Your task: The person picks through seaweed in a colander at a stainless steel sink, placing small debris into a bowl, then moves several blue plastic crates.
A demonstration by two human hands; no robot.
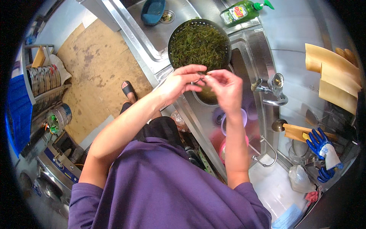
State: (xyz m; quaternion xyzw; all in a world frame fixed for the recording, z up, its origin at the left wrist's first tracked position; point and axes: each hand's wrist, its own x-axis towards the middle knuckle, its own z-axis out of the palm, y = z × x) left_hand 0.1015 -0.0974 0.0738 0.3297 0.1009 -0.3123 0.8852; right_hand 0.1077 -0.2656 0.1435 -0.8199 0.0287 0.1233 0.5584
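Note:
My left hand (pixel 180 83) and my right hand (pixel 227 87) meet at their fingertips over the near rim of a dark round colander (pixel 228 47). Pinched between them is a thin dark strand (pixel 197 81), apparently of plant matter; its ends are hard to make out. A heap of wet green stringy plants (pixel 197 45), perhaps seaweed or herbs, fills the colander, which sits across the divider of a steel double sink (pixel 186 114). Below my hands, a metal bowl (pixel 206 96) holding yellowish liquid is partly hidden.
A green dish-soap pump bottle (pixel 238 13) stands behind the colander. In the far basin lies a blue plastic scoop (pixel 153 13). A faucet (pixel 270 91) juts from the right; purple (pixel 244 120) and pink (pixel 222 148) plastic vessels sit in the near basin. Blue-coated gloves (pixel 321 146) hang right.

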